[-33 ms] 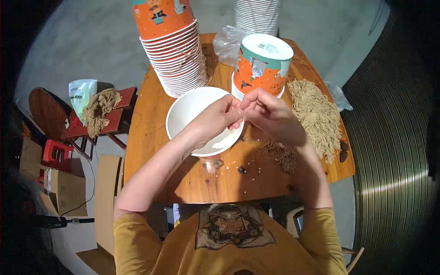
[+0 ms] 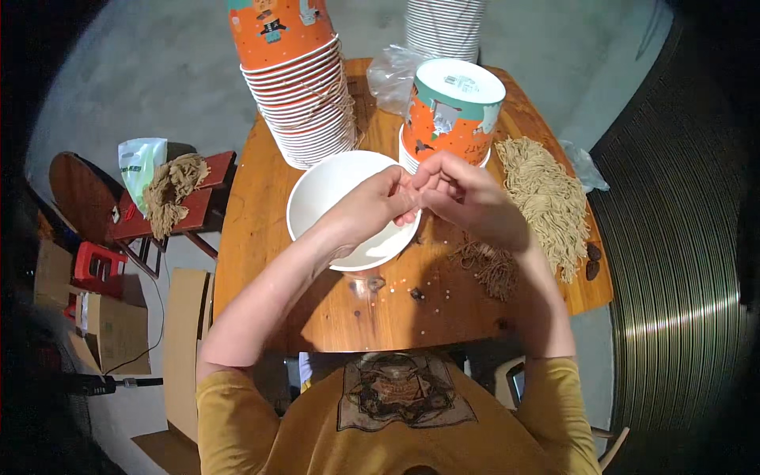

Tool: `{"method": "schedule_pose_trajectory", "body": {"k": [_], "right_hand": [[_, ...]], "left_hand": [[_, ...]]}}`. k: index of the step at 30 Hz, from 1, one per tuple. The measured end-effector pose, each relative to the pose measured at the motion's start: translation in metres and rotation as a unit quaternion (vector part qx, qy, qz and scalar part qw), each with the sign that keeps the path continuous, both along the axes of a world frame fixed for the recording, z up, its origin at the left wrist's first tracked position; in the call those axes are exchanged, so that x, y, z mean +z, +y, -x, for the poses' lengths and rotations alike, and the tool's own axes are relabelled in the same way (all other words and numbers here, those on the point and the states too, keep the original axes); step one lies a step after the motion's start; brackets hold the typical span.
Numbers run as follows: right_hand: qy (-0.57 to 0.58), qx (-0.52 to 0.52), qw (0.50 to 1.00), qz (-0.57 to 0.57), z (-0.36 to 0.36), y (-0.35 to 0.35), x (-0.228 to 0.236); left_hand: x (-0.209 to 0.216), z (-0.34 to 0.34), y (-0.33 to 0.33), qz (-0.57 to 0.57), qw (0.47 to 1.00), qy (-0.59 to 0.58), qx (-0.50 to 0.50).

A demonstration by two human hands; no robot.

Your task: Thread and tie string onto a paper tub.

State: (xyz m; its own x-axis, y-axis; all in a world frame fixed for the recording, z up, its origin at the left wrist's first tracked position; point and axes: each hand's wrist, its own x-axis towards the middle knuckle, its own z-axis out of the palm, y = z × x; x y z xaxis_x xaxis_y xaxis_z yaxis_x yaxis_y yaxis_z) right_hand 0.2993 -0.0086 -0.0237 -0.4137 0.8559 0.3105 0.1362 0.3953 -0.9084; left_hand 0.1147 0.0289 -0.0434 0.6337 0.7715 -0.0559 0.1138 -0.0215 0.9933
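A white paper bucket [image 2: 324, 190], its inside facing up, sits on the wooden table in front of me. My left hand [image 2: 380, 198] reaches across it, fingers pinched together by its right rim. Against those fingertips my right hand [image 2: 467, 198] curls, its thumb and forefinger closed. Whatever lies between the fingertips is too small or hidden to make out. Just behind my right hand stands an upturned orange and green bucket [image 2: 451, 119] on other white-rimmed ones. A large bundle of beige cords [image 2: 546, 206] lies right of my right hand, and a small brown cord bunch [image 2: 491, 269] lies beneath my right forearm.
A tall stack of nested buckets [image 2: 305, 103] with loose cords rises at the back left; another white stack [image 2: 443, 28] is farther back. A clear plastic bag [image 2: 394, 79] lies between them. Small beads [image 2: 404, 289] dot the near table [image 2: 340, 324]. At left, a red bench [image 2: 190, 206] bears more cords.
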Motion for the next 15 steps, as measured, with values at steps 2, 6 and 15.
{"method": "schedule_pose_trajectory", "body": {"k": [2, 6, 15], "right_hand": [[-0.036, 0.055, 0.998, -0.024, -0.004, 0.009, -0.001], [-0.076, 0.088, 0.992, 0.037, 0.002, 0.018, 0.018], [0.009, 0.148, 0.976, 0.160, 0.020, 0.040, 0.042]], "left_hand": [[0.000, -0.001, -0.001, 0.005, 1.000, 0.003, -0.017], [0.004, 0.001, -0.001, 0.023, 0.999, 0.014, -0.021], [0.004, 0.001, -0.011, 0.042, 0.997, 0.015, -0.056]]}}
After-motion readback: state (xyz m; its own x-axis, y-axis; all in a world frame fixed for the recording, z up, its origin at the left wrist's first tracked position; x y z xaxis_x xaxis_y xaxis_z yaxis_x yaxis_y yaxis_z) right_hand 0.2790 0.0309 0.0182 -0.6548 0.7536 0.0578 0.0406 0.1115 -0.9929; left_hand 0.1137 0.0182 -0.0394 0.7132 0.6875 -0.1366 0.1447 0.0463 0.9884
